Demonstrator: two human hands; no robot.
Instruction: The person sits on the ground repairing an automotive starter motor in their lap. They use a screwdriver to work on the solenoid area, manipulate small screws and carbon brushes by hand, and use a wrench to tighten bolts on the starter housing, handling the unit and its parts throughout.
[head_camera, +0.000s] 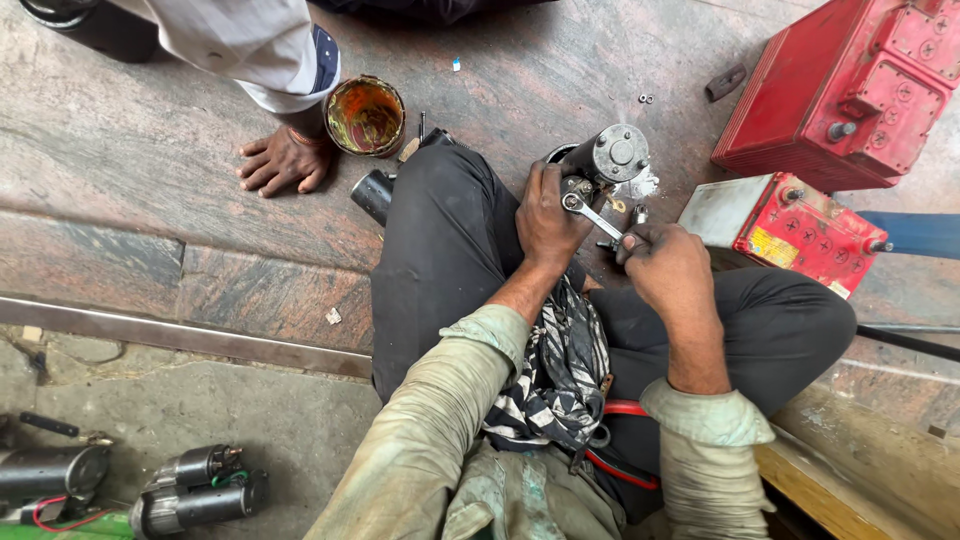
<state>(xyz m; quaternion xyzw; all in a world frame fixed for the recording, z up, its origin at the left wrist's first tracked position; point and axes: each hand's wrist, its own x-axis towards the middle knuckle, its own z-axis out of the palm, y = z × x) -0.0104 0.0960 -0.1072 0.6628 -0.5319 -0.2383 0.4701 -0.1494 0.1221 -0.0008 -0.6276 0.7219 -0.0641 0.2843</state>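
A grey and black starter motor (612, 157) stands on the stone floor in front of my crossed legs. My left hand (546, 217) grips its lower body. My right hand (666, 262) is closed on the handle of a silver ring spanner (590, 214), whose ring end sits on a fastener at the motor's side. A striped cloth (560, 375) lies in my lap.
Another person's hand (280, 160) rests on the floor at upper left beside a rusty tin (365, 116). Two red batteries (850, 80) (800, 230) stand at right. A black cylinder (373, 193) lies by my knee. More starter motors (190, 490) lie at bottom left.
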